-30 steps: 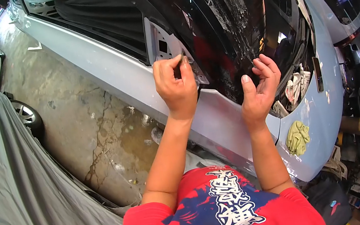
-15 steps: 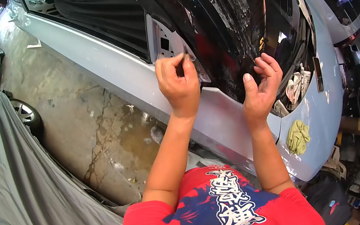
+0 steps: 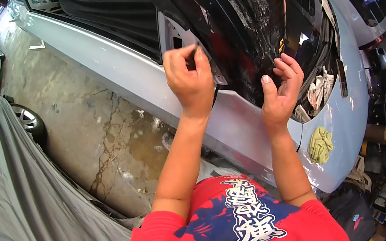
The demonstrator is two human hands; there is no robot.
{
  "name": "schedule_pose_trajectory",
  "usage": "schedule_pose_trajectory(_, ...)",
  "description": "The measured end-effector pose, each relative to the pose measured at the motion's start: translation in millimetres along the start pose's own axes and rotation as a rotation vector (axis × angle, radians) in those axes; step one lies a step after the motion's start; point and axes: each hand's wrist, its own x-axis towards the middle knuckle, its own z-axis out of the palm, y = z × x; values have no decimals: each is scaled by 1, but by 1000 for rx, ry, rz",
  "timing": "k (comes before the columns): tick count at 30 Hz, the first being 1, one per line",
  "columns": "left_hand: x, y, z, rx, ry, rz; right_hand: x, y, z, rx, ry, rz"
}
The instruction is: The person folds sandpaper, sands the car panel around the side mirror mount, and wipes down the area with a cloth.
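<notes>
My left hand point(image 3: 189, 78) is closed, with thumb and forefinger pinched on something small and dark that I cannot make out. It is beside the light metal corner panel point(image 3: 176, 35) at the front of the car's side window. Over the lower edge of the streaked, dark windshield point(image 3: 249, 27), my right hand point(image 3: 281, 92) is raised with its fingers curled loosely and apart, holding nothing. The silver-blue car door point(image 3: 109, 58) lies below and left of my left hand.
A yellow-green cloth point(image 3: 320, 145) rests on the blue hood point(image 3: 343, 158). Crumpled paper point(image 3: 318, 94) sits by the windshield base. Grey sheeting point(image 3: 29, 195) covers something at left, near a wheel point(image 3: 28, 120). Cracked concrete floor point(image 3: 78, 122) shows between.
My left hand has risen slightly beside the corner panel, still pinched. My right hand has shifted a little to the right and upward.
</notes>
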Motion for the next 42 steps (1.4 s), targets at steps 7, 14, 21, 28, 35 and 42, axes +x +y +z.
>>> schedule_pose_trajectory(7,3,2,2,-19,7,-7,1,1,-1,9,10,5)
schedule_pose_trajectory(14,0,2,-2,11,-35,-15,0,2,-1,17,10,-1)
schedule_pose_trajectory(21,0,2,0,19,-14,37,2,2,-2,27,7,-4)
schedule_pose_trajectory(28,-7,-4,0,30,-29,45,1,6,-3,26,1,-25)
schedule_pose_trajectory(35,-15,-7,0,27,-8,40,1,5,-3,13,12,-19)
schedule_pose_trajectory(42,-6,-3,4,29,-8,42,1,5,-3,17,9,-17)
